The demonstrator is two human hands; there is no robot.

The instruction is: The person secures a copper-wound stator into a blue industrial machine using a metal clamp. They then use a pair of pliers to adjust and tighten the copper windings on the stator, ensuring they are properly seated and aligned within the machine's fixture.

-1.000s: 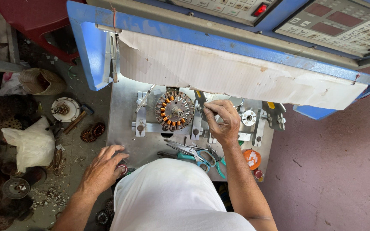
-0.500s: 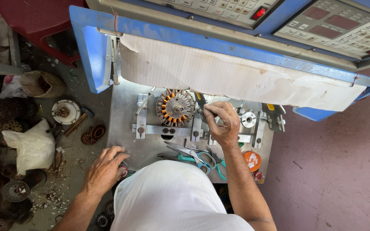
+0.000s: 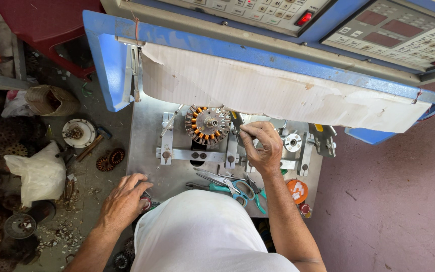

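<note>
Head view: right hand (image 3: 260,147) pinching beside wound stator (image 3: 207,124), left hand (image 3: 124,200) curled over plate edge (image 3: 144,171).

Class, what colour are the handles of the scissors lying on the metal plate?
Teal-green scissors handles, seen in the head view.

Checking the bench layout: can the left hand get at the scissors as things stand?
Probably yes. The left hand rests at the plate's near edge, and the scissors lie flat just to its right, nothing visibly between; only the person's torso crowds that edge.
</note>
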